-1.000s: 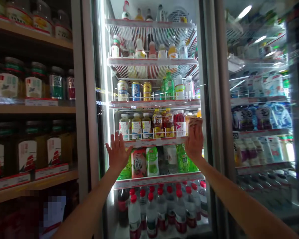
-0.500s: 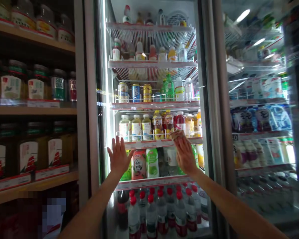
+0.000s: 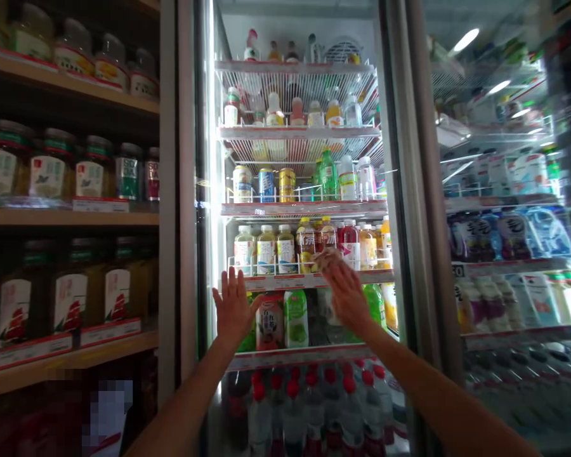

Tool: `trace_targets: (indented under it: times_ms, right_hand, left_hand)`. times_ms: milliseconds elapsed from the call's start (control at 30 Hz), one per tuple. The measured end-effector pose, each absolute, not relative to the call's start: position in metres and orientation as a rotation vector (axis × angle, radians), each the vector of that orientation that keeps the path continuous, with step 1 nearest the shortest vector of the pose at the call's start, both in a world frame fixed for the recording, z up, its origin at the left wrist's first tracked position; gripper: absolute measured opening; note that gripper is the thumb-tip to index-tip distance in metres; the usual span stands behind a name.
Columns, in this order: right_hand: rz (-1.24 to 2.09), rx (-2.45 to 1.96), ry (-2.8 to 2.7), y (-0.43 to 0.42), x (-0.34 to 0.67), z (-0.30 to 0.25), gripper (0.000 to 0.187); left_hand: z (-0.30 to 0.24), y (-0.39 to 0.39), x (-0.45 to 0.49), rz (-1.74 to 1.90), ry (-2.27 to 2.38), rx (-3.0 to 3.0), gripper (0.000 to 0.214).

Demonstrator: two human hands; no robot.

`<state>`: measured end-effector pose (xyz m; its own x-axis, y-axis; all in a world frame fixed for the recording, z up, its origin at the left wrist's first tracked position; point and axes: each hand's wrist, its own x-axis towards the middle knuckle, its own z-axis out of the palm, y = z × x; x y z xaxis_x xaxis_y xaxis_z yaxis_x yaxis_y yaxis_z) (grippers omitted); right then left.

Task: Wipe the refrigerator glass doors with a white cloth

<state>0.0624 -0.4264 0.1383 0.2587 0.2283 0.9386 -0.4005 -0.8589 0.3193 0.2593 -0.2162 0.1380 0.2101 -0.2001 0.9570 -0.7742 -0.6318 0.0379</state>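
Observation:
My left hand (image 3: 233,308) is raised with its fingers spread, palm towards the glass door (image 3: 304,152) of a lit drinks fridge. It appears to rest flat on the glass, in front of the shelf edge. My right hand (image 3: 348,298) presses a crumpled brownish cloth (image 3: 328,259) to the same pane, fingers stretched over it; motion blurs the cloth a little. Behind the glass near the cloth stand iced tea bottles (image 3: 306,246) with yellow caps and a red drink bottle (image 3: 349,244). Green cartons (image 3: 295,319) show between my hands.
Wooden shelves (image 3: 71,218) with jars and bottles run along the left. A metal door frame (image 3: 426,209) borders the pane on the right, with another glass-fronted fridge of drinks (image 3: 509,263) beyond. Red-capped bottles (image 3: 292,406) fill the lowest fridge level.
My right hand has slid the cloth leftwards across the glass, from before the red bottle to before the iced tea. My left hand stays in nearly the same place. The view has shifted slightly.

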Motion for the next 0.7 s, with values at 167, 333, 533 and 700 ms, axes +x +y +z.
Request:
trace_targets:
  times_ms: [167, 333, 533, 700]
  right_hand:
    - [1.912, 1.889, -0.375, -0.439, 0.056, 0.143, 0.067]
    - [1.372, 2.128, 0.065, -0.411, 0.071, 0.116, 0.070]
    - [1.825, 1.937, -0.325, -0.463, 0.027, 0.141, 0.068]
    - [1.667, 2.052, -0.361, -0.475, -0.013, 0.065, 0.070]
  left_hand:
    - [0.137, -0.216, 0.258, 1.440, -0.906, 1.989, 0.077]
    - [0.136, -0.213, 0.259, 1.419, -0.934, 1.996, 0.077]
    - [0.125, -0.209, 0.257, 1.370, -0.965, 2.033, 0.075]
    - [0.098, -0.213, 0.245, 1.360, -0.957, 2.028, 0.069]
